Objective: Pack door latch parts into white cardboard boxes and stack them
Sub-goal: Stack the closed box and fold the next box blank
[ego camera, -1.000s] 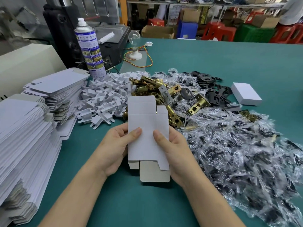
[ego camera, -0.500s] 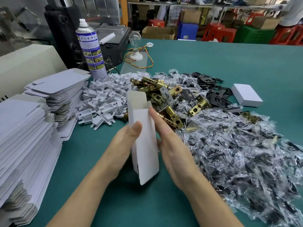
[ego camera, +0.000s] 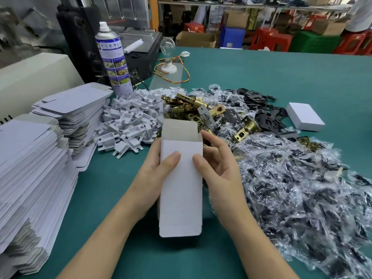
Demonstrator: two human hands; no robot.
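Observation:
I hold a white cardboard box [ego camera: 181,190] upright over the green table, its top flap open and its bottom end closed. My left hand [ego camera: 153,176] grips its left side with the thumb across the front face. My right hand [ego camera: 219,174] holds the right side, thumb on the front and fingers behind. Behind the box lies a heap of brass door latches [ego camera: 203,113]. White plastic inserts [ego camera: 130,121] are piled to the left of them, black plates [ego camera: 261,109] to the right. Small clear bags of screws [ego camera: 302,188] cover the table on the right. A closed white box [ego camera: 305,116] lies far right.
Two stacks of flat white box blanks [ego camera: 30,172] fill the left side. A spray can [ego camera: 112,59] stands behind them beside a black machine [ego camera: 84,41]. A light bulb on a socket [ego camera: 168,57] with coloured wires sits further back. Crates and stools line the far wall.
The flat blank has been opened out into a square tube and turned face-on to me. Its bottom flaps are now folded shut. Both hands stayed on it.

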